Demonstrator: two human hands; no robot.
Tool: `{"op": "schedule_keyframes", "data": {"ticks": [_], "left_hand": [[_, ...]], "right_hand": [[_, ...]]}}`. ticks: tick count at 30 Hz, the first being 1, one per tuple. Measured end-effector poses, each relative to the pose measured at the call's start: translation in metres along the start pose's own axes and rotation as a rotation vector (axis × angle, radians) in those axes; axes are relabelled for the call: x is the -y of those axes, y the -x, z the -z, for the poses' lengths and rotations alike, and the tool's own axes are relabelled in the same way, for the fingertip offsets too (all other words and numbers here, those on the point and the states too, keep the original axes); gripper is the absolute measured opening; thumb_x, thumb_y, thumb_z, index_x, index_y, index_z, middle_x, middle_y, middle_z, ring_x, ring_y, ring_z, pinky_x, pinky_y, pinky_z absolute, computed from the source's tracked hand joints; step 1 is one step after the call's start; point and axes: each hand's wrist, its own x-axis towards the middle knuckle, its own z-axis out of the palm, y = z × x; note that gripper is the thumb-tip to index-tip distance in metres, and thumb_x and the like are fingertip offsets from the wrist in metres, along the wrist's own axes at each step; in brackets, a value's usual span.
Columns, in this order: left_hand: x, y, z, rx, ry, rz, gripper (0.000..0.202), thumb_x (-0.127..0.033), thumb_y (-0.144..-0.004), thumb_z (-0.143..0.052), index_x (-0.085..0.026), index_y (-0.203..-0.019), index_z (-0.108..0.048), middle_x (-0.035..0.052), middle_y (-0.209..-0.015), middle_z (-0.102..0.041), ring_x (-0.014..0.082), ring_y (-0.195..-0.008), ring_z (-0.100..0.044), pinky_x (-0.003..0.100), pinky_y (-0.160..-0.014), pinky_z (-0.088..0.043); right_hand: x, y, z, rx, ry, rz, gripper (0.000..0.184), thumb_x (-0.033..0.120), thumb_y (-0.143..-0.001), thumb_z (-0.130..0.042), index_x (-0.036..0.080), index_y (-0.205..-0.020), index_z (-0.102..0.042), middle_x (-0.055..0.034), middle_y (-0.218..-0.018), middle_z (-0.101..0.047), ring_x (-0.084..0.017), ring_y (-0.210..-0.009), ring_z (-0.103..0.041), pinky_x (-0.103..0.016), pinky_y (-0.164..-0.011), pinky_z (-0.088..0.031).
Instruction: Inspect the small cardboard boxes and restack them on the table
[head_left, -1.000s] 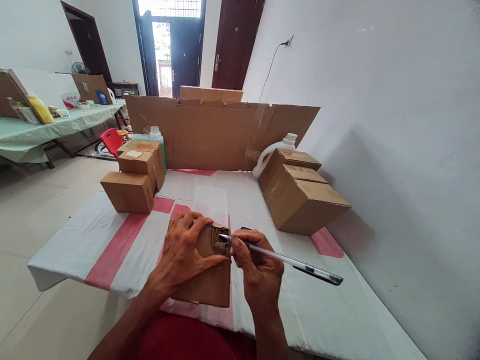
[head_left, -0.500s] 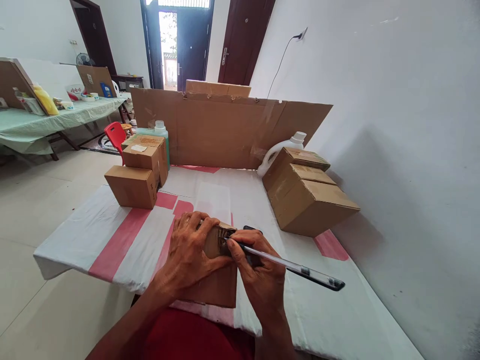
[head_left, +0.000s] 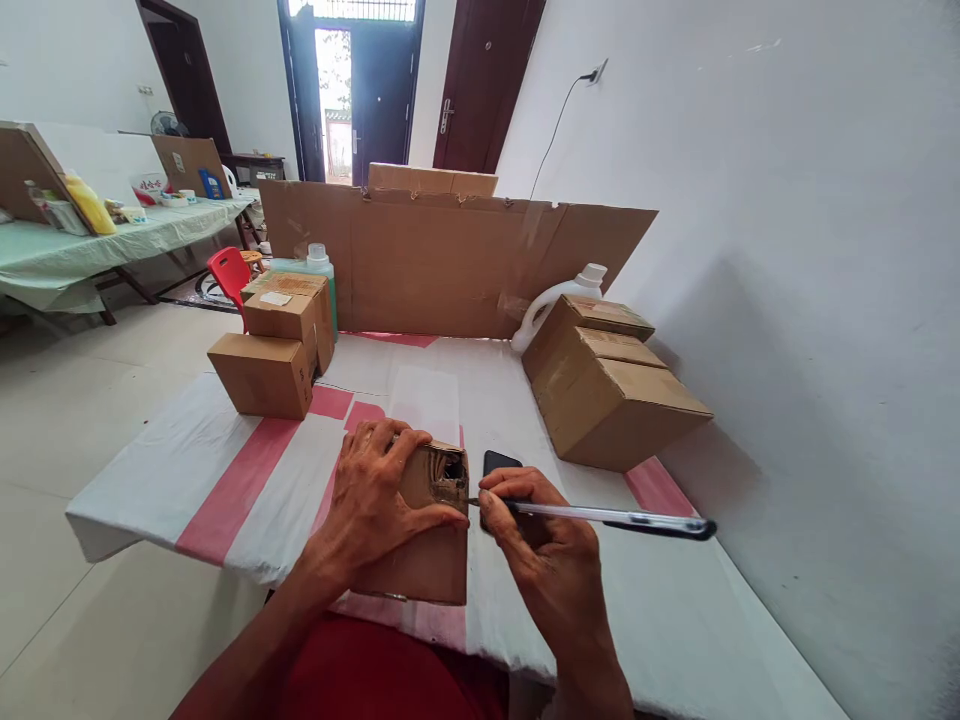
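- Head view: I see the left hand (head_left: 371, 490) grasping the cardboard box (head_left: 427, 575), lower centre.
- The right hand (head_left: 544, 535) pinches a gel pen (head_left: 615, 516) near the torn hole (head_left: 453, 470).
- If torn cardboard gives, the pen could jab the left thumb (head_left: 439, 517).

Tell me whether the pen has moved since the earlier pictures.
Yes: judged against the flat black object lying on the tablecloth, the pen has shifted rightward.
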Motion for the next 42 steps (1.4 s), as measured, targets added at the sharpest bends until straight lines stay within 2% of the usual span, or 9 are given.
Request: {"op": "schedule_keyframes", "data": {"ticks": [4, 7, 10, 13, 18, 26, 33, 39, 42], "left_hand": [[0.001, 0.001, 0.0, -0.01, -0.012, -0.005, 0.07, -0.068, -0.066, -0.085, -0.024, -0.117, -0.065, 0.0074, -0.116, -0.065, 0.0305, -0.106, -0.057, 0.049, -0.095, -0.046], [0.002, 0.003, 0.002, -0.007, -0.012, -0.008, 0.07, -0.067, -0.067, -0.085, -0.025, -0.119, -0.064, 0.0077, -0.118, -0.065, 0.0309, -0.108, -0.057, 0.049, -0.096, -0.046], [0.004, 0.004, 0.002, -0.02, -0.009, -0.026, 0.067, -0.063, -0.071, -0.085, -0.026, -0.121, -0.062, 0.0075, -0.119, -0.065, 0.0311, -0.109, -0.058, 0.049, -0.098, -0.045], [0.008, 0.004, -0.001, -0.051, -0.013, -0.055, 0.064, -0.058, -0.072, -0.086, -0.027, -0.122, -0.061, 0.0072, -0.12, -0.065, 0.0321, -0.111, -0.058, 0.049, -0.097, -0.046], [0.013, 0.004, -0.003, -0.073, -0.024, -0.091, 0.062, -0.054, -0.072, -0.087, -0.027, -0.122, -0.061, 0.0071, -0.119, -0.066, 0.0337, -0.11, -0.059, 0.05, -0.094, -0.048], [0.013, 0.009, -0.004, -0.097, -0.016, -0.092, 0.062, -0.054, -0.072, -0.087, -0.026, -0.121, -0.061, 0.0079, -0.118, -0.066, 0.034, -0.109, -0.059, 0.052, -0.093, -0.048], [0.011, 0.01, -0.004, -0.091, 0.006, -0.07, 0.061, -0.053, -0.073, -0.087, -0.028, -0.122, -0.061, 0.0066, -0.118, -0.065, 0.0324, -0.109, -0.059, 0.051, -0.096, -0.047], [0.01, 0.011, -0.002, -0.093, 0.018, -0.042, 0.063, -0.047, -0.07, -0.09, -0.029, -0.123, -0.06, 0.0057, -0.118, -0.064, 0.0315, -0.108, -0.059, 0.05, -0.094, -0.048], [0.01, 0.012, -0.003, -0.086, 0.032, -0.032, 0.064, -0.048, -0.069, -0.091, -0.029, -0.122, -0.06, 0.0059, -0.118, -0.064, 0.0315, -0.108, -0.059, 0.05, -0.094, -0.048]], "right_hand": [[-0.022, -0.005, 0.012, -0.105, -0.127, -0.197, 0.024, 0.044, -0.095, -0.065, 0.022, -0.087, -0.06, 0.0009, -0.078, -0.067, -0.011, -0.054, -0.057, -0.023, -0.049, -0.044], [-0.06, -0.01, 0.006, 0.046, 0.067, -0.379, 0.03, 0.047, -0.095, -0.061, 0.022, -0.081, -0.053, 0.0041, -0.063, -0.059, -0.014, -0.051, -0.057, -0.024, -0.047, -0.041], [-0.1, -0.007, -0.015, 0.242, 0.482, -0.525, 0.025, 0.03, -0.096, -0.059, 0.022, -0.073, -0.052, -0.0009, -0.066, -0.066, -0.018, -0.06, -0.066, -0.026, -0.057, -0.045], [-0.123, 0.003, -0.039, 0.274, 0.634, -0.583, 0.015, 0.013, -0.087, -0.065, 0.017, -0.073, -0.061, -0.0119, -0.08, -0.075, -0.025, -0.08, -0.073, -0.028, -0.067, -0.045], [-0.124, 0.012, -0.05, 0.272, 0.773, -0.659, 0.01, 0.022, -0.092, -0.066, 0.013, -0.093, -0.069, -0.0198, -0.101, -0.076, -0.03, -0.097, -0.074, -0.031, -0.073, -0.047], [-0.127, 0.005, -0.006, 0.057, 0.952, -0.737, 0.043, 0.041, -0.096, -0.061, 0.01, -0.126, -0.057, -0.0252, -0.133, -0.058, -0.037, -0.128, -0.057, -0.041, -0.093, -0.05], [-0.158, -0.007, -0.004, 0.0, 0.787, -0.836, 0.076, 0.051, -0.073, -0.081, 0.003, -0.126, -0.057, -0.031, -0.131, -0.06, -0.044, -0.127, -0.058, -0.048, -0.096, -0.051], [-0.169, -0.008, 0.003, -0.07, 0.365, -0.815, 0.039, 0.043, -0.078, -0.071, 0.012, -0.102, -0.068, -0.0197, -0.103, -0.076, -0.039, -0.108, -0.072, -0.047, -0.09, -0.055], [-0.156, 0.007, 0.004, -0.104, 0.1, -0.757, 0.049, 0.053, -0.081, -0.068, 0.012, -0.108, -0.066, -0.0144, -0.097, -0.078, -0.035, -0.095, -0.076, -0.046, -0.083, -0.06]]}}
